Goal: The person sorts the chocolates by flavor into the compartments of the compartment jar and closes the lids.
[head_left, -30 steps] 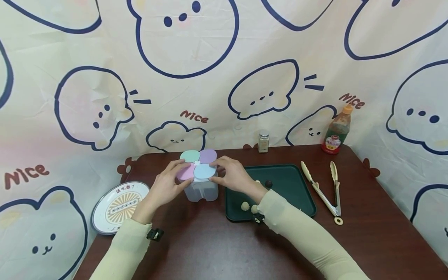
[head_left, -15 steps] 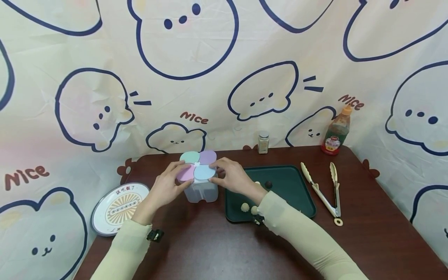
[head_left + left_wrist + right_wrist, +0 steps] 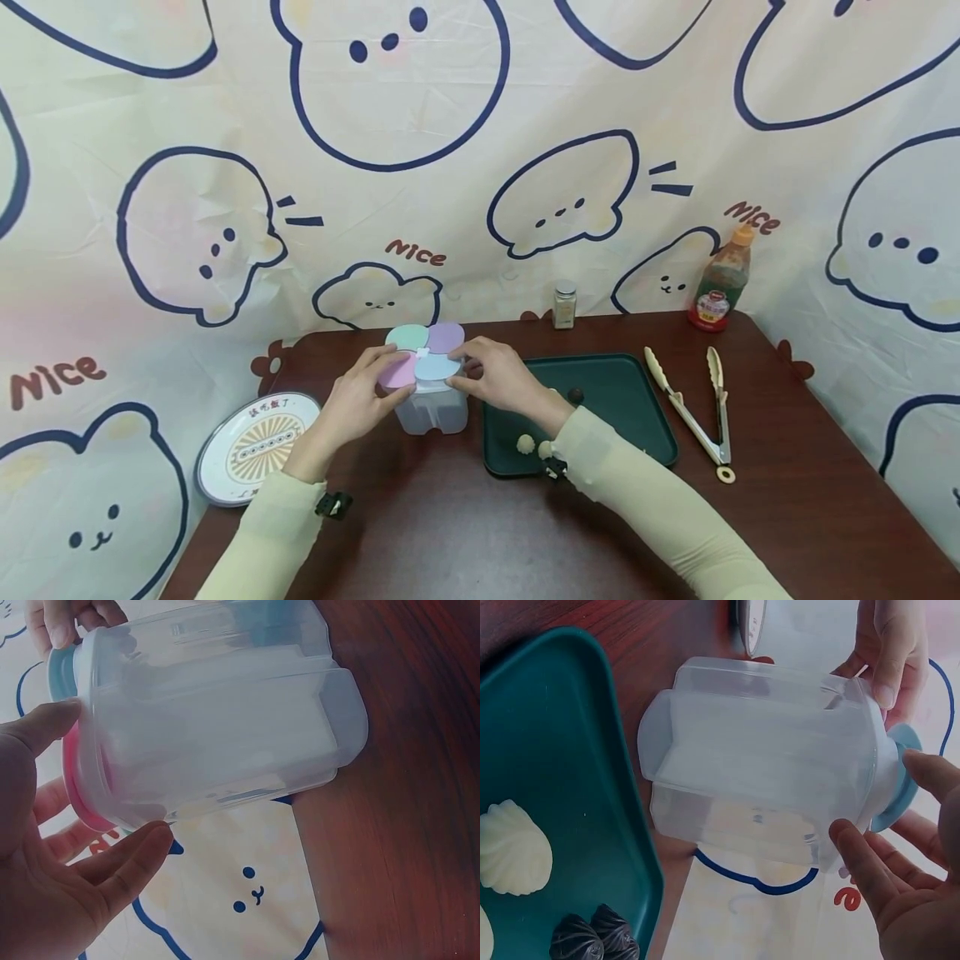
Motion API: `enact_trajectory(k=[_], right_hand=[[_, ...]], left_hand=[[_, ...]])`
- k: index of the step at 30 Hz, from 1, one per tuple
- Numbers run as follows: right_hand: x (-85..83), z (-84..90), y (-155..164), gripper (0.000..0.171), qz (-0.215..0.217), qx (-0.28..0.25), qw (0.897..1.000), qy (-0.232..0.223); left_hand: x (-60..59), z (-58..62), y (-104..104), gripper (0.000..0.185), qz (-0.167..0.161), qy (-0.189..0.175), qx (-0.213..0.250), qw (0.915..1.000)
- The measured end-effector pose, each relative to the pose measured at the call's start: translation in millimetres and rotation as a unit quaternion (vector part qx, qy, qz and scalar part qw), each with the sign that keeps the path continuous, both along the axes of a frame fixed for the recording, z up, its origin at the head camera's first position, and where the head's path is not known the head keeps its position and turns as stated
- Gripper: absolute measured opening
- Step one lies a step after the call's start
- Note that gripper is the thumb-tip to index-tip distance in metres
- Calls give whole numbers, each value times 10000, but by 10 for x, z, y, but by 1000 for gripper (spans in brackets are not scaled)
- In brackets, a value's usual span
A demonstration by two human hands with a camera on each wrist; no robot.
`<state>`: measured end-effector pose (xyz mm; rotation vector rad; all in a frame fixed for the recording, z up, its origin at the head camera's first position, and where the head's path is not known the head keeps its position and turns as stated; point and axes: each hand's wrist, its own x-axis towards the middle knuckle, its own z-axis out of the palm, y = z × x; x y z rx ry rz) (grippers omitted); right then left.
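A clear plastic four-compartment container stands on the dark wooden table, topped by green, purple, pink and blue petal-shaped lids. My left hand holds its left side by the pink lid, thumb on one wall and fingers on the other. My right hand pinches the blue lid at the container's right side, and the lid's edge sits slightly raised. The compartments look empty through the walls.
A green tray right of the container holds white dumplings and a dark ball. Cream tongs lie beyond it. A patterned plate sits at the left edge. A spice jar and a sauce bottle stand at the back.
The blue lid has tipped up a little under my right fingers. Both hands and the container stay where they were.
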<state>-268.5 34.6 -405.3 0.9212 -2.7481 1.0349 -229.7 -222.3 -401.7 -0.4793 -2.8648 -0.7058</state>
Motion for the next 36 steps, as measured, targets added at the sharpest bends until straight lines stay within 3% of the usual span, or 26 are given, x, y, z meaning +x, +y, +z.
enact_trajectory(k=[24,36], right_hand=[[6,-17,32,42,-30,-105,9999,129],[24,17,95,43,-33,-202,9997,133]], left_hand=[[-13,3,67,72,429,-139,28,9990],[-29,14,92,69,581,-127,-12,9982]])
